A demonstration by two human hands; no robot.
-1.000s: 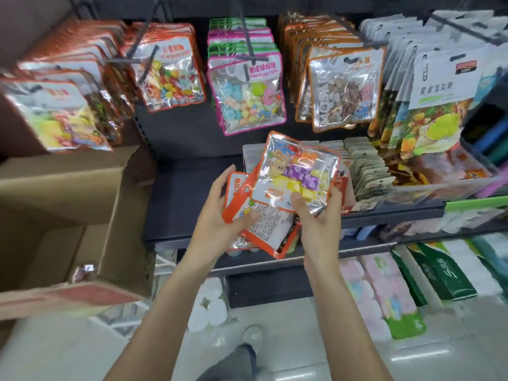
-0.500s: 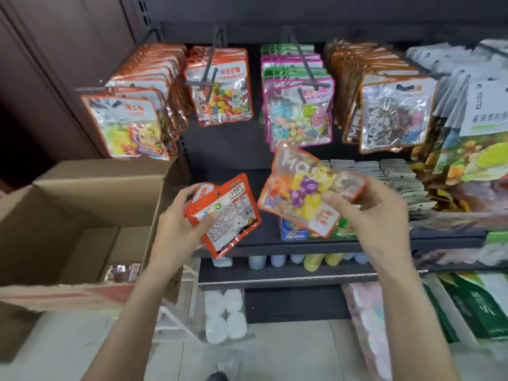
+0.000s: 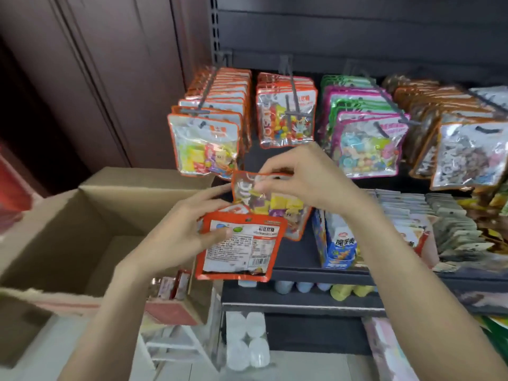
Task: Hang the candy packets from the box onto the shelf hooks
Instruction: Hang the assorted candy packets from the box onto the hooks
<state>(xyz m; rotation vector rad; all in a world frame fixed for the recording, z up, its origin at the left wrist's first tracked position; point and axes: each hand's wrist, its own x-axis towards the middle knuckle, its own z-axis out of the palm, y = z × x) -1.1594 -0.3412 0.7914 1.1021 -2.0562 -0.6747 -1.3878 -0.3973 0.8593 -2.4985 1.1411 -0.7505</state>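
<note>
The right hand [image 3: 310,180] pinches the top edge of a clear orange-rimmed candy packet [image 3: 270,204], just below the hanging orange packet row [image 3: 211,125]. The left hand [image 3: 178,237] grips an orange label-backed packet [image 3: 239,246], right of the open cardboard box [image 3: 82,215].

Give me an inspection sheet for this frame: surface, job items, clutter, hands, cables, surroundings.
Surface: dark shelf, bare patch under the hands.
Job's things: front-facing packet and back-facing packet, both held; cardboard box open, a few packets inside; leftmost hook row full.
Clutter: blue carton on shelf.
Grippers: left hand grips the back-facing packet; right hand pinches the front-facing packet's top.
Cables: nothing seen.
Surroundings: brown panel left.
</note>
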